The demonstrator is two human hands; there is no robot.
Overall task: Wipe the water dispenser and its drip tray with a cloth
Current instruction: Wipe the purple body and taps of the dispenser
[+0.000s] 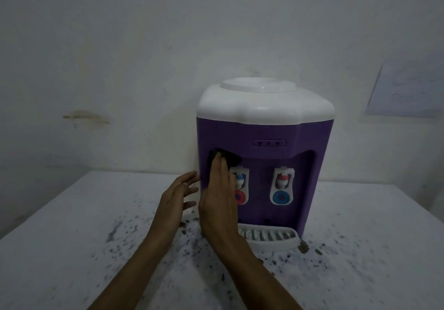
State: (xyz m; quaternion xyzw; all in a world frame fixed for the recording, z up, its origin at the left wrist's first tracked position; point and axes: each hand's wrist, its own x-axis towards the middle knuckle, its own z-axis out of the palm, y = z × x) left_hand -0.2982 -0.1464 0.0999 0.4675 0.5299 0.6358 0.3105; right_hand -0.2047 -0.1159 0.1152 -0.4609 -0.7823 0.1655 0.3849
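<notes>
Right hand flat, pressing cloth on upright dispenser front.

The purple plastic water dispenser with a white top stands upright; its white slotted drip tray sits at its base. A dark crumpled cloth lies pressed against its upper-left front recess.

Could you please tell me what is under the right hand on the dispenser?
A dark cloth shows past the fingertips of the right hand, pressed into the purple water dispenser's tap recess. The hand covers most of the cloth and part of the left tap.
</notes>
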